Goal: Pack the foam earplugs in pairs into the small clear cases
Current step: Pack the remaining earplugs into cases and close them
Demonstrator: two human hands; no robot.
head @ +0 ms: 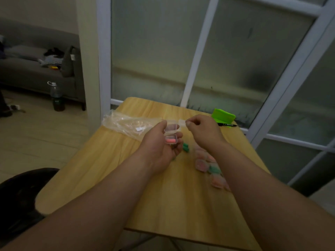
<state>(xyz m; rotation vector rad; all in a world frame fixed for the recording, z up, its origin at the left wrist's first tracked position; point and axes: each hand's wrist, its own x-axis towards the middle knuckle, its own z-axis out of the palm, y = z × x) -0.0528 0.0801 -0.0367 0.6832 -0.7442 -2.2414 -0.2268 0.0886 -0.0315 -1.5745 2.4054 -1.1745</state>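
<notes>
Clear case (171, 136) with pink earplugs (170, 141) was gripped in left hand (159, 144) above table (108, 160) centre; right hand (201, 128) pinched a clear piece (181, 122), likely its lid. Filled cases (201, 164) lay near right and loose green earplugs (185, 147) were unpacked, so roughly partway.

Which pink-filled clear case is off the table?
The pink-filled case gripped in the left hand, above the table; the right hand pinches a clear flap beside it. The other filled cases lie in a row on the table.

Dim room: frosted glass panels (155, 51) in white frames, a grey sofa (34, 69) at left, pale wood floor (45, 127)
</notes>
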